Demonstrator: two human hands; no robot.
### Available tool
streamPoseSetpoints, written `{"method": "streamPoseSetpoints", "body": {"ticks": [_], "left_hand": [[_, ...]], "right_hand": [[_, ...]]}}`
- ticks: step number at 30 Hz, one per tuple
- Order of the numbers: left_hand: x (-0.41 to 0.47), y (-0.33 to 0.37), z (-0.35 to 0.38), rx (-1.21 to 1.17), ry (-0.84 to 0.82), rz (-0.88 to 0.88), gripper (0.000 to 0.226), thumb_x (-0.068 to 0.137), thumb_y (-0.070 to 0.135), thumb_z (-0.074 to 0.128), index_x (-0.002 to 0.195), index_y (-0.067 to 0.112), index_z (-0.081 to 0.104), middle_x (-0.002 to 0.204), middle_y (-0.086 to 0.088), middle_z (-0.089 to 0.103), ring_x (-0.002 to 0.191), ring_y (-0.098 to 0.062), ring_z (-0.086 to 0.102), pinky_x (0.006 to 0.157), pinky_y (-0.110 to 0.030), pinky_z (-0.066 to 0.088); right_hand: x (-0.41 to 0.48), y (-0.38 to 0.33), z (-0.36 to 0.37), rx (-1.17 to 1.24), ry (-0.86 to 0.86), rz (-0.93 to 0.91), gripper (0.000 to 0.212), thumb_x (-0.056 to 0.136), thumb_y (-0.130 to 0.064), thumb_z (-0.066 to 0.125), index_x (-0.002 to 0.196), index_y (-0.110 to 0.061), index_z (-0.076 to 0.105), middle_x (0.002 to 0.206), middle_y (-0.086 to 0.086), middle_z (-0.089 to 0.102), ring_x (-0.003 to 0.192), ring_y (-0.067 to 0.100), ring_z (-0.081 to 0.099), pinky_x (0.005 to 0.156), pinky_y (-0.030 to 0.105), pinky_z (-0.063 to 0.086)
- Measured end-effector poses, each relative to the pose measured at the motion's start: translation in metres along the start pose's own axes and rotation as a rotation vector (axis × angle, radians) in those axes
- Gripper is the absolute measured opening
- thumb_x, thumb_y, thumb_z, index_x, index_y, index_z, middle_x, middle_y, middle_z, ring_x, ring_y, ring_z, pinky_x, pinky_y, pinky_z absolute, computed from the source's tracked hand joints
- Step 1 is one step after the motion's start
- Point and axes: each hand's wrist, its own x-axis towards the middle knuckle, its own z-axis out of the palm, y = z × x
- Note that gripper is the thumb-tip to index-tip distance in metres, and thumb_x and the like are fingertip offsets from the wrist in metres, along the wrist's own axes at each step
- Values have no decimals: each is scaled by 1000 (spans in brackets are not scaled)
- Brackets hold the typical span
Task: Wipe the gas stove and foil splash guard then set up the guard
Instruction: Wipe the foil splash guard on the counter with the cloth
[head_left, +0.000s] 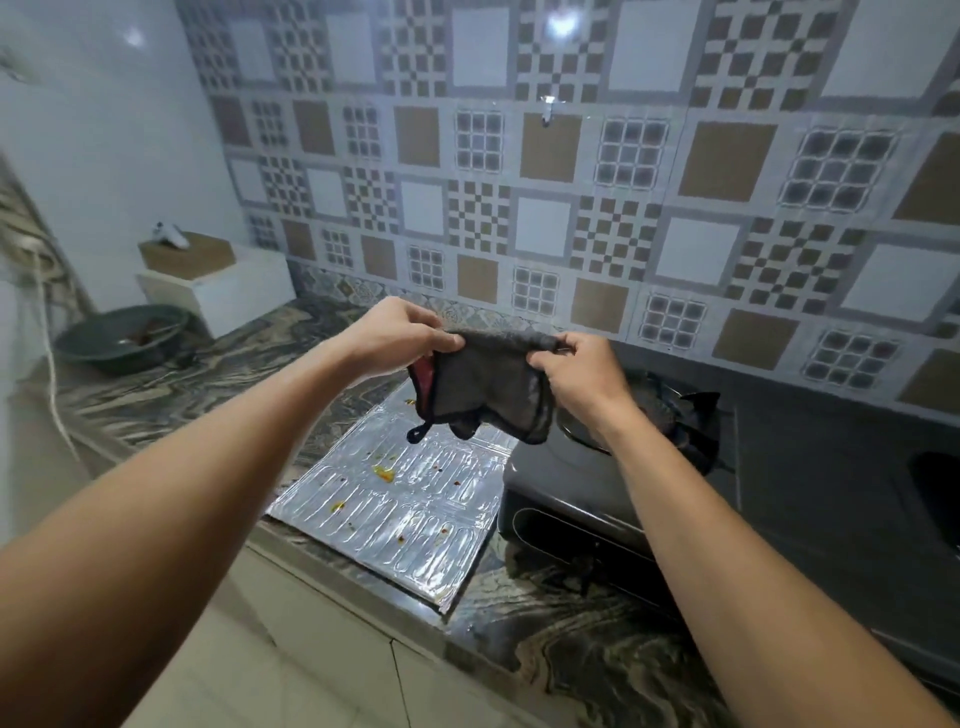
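Observation:
A dark grey cloth (491, 387) with a red inner side and a small loop hangs in the air between both hands. My left hand (397, 332) pinches its upper left edge and my right hand (582, 366) pinches its upper right edge. Below the cloth, the foil splash guard (395, 499) lies flat on the marbled counter, spotted with yellow and red food stains. The dark gas stove (597, 467) stands just right of the guard, its burner partly hidden behind my right wrist.
A dark green basin (122, 338) sits at the far left of the counter (571, 639), beside a white box (228, 291) against the patterned tile wall. A white cord (52, 374) hangs down at the left. A sink edge (935, 493) shows at the right.

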Motion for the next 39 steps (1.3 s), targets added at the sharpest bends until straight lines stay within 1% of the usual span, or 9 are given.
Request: {"method": "streamPoseSetpoints", "body": {"ticks": [4, 10, 15, 22, 28, 32, 34, 36, 39], "left_hand": [[23, -22, -6, 18, 68, -55, 16, 87, 22, 73, 83, 7, 76, 71, -4, 67, 60, -10, 57, 64, -22, 47], [75, -62, -14, -94, 56, -144, 16, 89, 22, 68, 80, 10, 70, 51, 7, 60, 48, -9, 50, 52, -21, 44], [133, -95, -22, -418, -129, -230, 13, 90, 18, 64, 99, 10, 68, 69, -3, 71, 47, -10, 61, 59, -27, 53], [220, -142, -40, -626, -455, -343, 31, 100, 39, 41, 89, 16, 58, 76, -2, 71, 72, -19, 70, 80, -35, 53], [274, -202, -19, -291, -506, -188, 28, 98, 36, 48, 95, 22, 71, 105, 0, 77, 88, -13, 62, 84, -35, 40], [319, -272, -2, 273, -368, 143, 31, 96, 31, 56, 120, 19, 72, 123, -4, 71, 113, -24, 64, 101, -34, 46], [345, -306, 7, 486, -349, 225, 47, 92, 45, 48, 131, 25, 63, 130, -10, 66, 122, -33, 58, 103, -45, 46], [370, -330, 17, 652, -370, 304, 66, 86, 61, 35, 143, 31, 49, 145, -11, 54, 137, -36, 43, 110, -59, 36], [396, -351, 31, 786, -439, 356, 71, 95, 65, 32, 158, 36, 16, 167, -1, 6, 153, -31, -7, 117, -64, -4]], "right_hand": [[21, -2, 29, -35, 6, 1, 30, 64, -35, 70, 77, -9, 70, 73, 7, 74, 78, 31, 72, 71, 53, 59], [54, -2, 87, -52, 37, -36, 26, 71, -30, 70, 83, -7, 68, 81, 11, 73, 82, 31, 70, 75, 53, 58], [85, -1, 142, -61, 23, -40, 22, 84, -35, 71, 95, -20, 60, 94, -1, 68, 88, 19, 67, 84, 43, 55], [134, 13, 200, -144, 178, 46, 37, 75, -41, 81, 100, -23, 60, 95, -8, 69, 90, 14, 66, 79, 34, 53], [186, 52, 234, -319, 362, 193, 18, 82, -29, 71, 97, -19, 65, 84, -3, 69, 79, 19, 62, 61, 28, 43], [217, 84, 248, -418, 382, 303, 15, 81, -29, 69, 92, -20, 64, 82, 2, 68, 77, 25, 63, 57, 29, 42], [235, 101, 258, -485, 368, 324, 18, 80, -31, 67, 94, -19, 62, 89, 5, 69, 83, 30, 64, 64, 33, 49], [253, 114, 268, -559, 362, 332, 22, 82, -30, 65, 99, -17, 60, 97, 9, 69, 89, 34, 63, 72, 36, 51], [279, 126, 284, -666, 384, 305, 20, 87, -23, 62, 103, -13, 58, 104, 15, 67, 95, 39, 61, 72, 36, 46]]}}
